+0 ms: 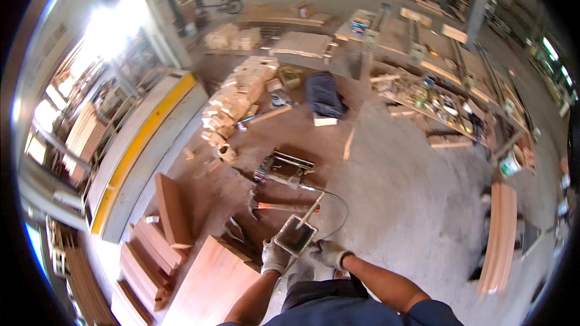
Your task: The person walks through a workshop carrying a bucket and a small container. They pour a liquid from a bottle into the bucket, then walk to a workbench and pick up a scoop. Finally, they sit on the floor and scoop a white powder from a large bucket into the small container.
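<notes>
Gloved, the left hand (275, 258) grips the near-left corner of a small rectangular tin (296, 235); the right hand (329, 253), at its 4 o'clock, looks closed on the rim, though that grasp is unclear. A stick (312, 210) juts toward 1 o'clock. The tin seems light and rigid, best held by its rim. Its dark contents are hard to identify.
</notes>
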### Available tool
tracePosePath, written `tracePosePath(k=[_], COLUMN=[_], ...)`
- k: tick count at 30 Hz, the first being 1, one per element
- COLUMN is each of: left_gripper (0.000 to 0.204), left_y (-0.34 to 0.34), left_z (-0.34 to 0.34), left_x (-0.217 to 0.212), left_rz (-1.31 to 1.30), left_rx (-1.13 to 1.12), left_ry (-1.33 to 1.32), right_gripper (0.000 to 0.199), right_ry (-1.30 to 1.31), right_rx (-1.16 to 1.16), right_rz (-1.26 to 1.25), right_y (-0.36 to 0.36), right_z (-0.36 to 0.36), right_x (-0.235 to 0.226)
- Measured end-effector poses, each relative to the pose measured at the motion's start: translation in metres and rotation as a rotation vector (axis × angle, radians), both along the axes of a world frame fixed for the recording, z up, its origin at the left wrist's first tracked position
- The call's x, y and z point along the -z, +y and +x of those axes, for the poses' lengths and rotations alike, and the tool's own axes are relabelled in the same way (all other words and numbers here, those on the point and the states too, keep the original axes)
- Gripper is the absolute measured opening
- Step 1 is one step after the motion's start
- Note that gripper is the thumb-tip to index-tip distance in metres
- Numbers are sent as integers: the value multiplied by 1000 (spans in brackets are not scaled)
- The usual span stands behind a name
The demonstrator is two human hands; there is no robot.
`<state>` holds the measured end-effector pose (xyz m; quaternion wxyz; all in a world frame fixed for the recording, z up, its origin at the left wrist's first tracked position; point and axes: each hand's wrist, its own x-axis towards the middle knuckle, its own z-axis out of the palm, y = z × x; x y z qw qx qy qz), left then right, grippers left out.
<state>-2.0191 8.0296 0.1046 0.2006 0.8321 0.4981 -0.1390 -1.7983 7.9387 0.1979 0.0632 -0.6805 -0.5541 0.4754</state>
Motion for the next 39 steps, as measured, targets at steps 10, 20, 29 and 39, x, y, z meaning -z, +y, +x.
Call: tracePosePath(k=[10, 20, 29, 39], left_gripper=[79, 86, 92, 94], left_y=[-7, -4, -81, -276], left_z=[23, 21, 50, 133], left_x=[-35, -38, -90, -35], left_rz=[-241, 28, -44, -516], left_rx=[-5, 388, 355, 326], left_ry=[-885, -370, -240, -1009], right_gripper=[51, 31, 31, 32], right_ry=[-69, 77, 65, 251], right_rx=[190, 562, 624, 972], right_rz=[52, 105, 136, 317], right_y=[-12, -31, -125, -397], right_z=[-29, -58, -44, 13], right_x=[-4, 105, 75, -37])
